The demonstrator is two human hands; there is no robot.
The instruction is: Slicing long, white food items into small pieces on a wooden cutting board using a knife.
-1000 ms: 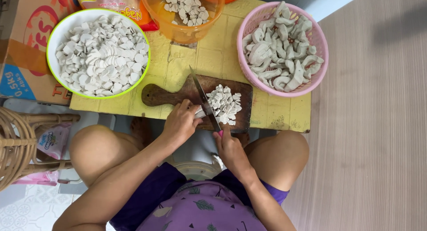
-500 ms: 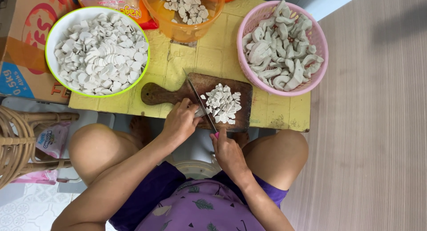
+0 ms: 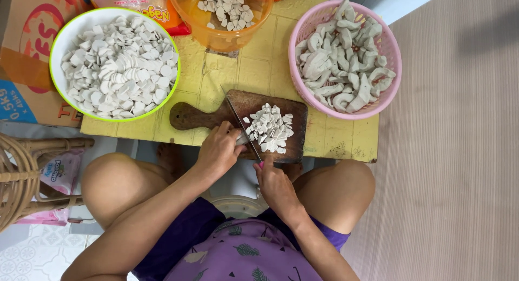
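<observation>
At the far left stands a white bowl (image 3: 58,43) with a green rim, full of flat, pale grey slices with a matte, chalky surface. Near the middle, the person's left hand (image 3: 219,151) is curled closed over a small pale piece (image 3: 239,139) and presses it on the dark wooden cutting board (image 3: 189,116), which has a rounded handle. Just beside these fingers the knife (image 3: 238,118) stands with its thin blade almost touching them; to cut well, the fingertips should stay tucked back and the blade come down straight. The right hand (image 3: 275,183) is closed around the pink knife handle. Right of the blade lies a heap of small cut pieces (image 3: 270,128). At the right, a pink plastic basket (image 3: 392,91) holds long, curved, smooth grey pieces.
</observation>
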